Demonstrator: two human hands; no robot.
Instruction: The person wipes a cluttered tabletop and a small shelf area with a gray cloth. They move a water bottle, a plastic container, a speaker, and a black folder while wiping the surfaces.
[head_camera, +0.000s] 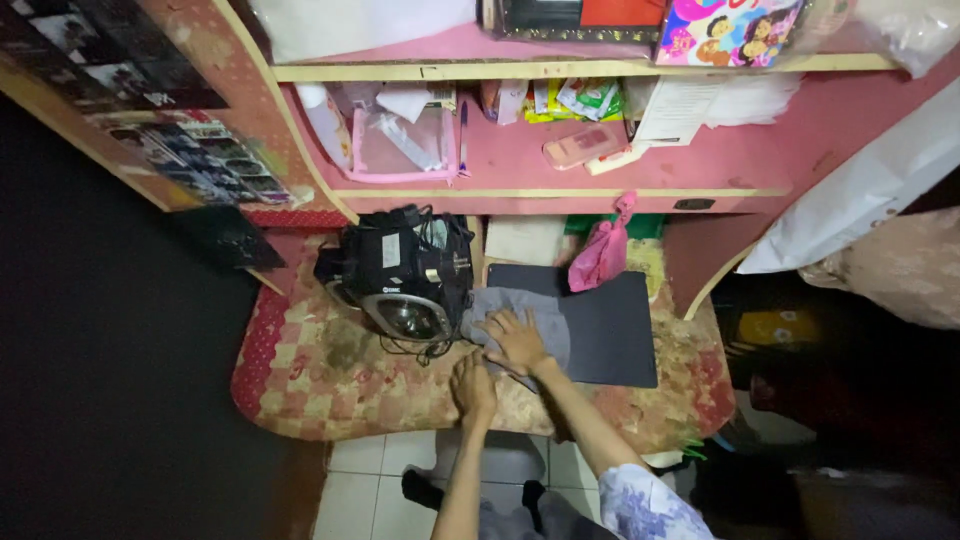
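Observation:
My right hand (516, 340) lies flat, fingers spread, on a grey cloth (520, 312) that covers the left part of a dark laptop-like slab (610, 325) on the desk. Just below it, my left hand (472, 384) rests palm down on the worn checkered desk surface (320, 380), close to the cloth's lower edge. Neither hand grips anything. A black device with a round lens and tangled cables (400, 275) sits immediately left of the cloth.
A pink plastic bag (603, 250) hangs above the slab. Pink shelves (560, 190) above hold a clear pouch (400, 145), papers and packets. A white bag (870, 190) leans at the right. White floor tiles (370, 480) show below the desk edge.

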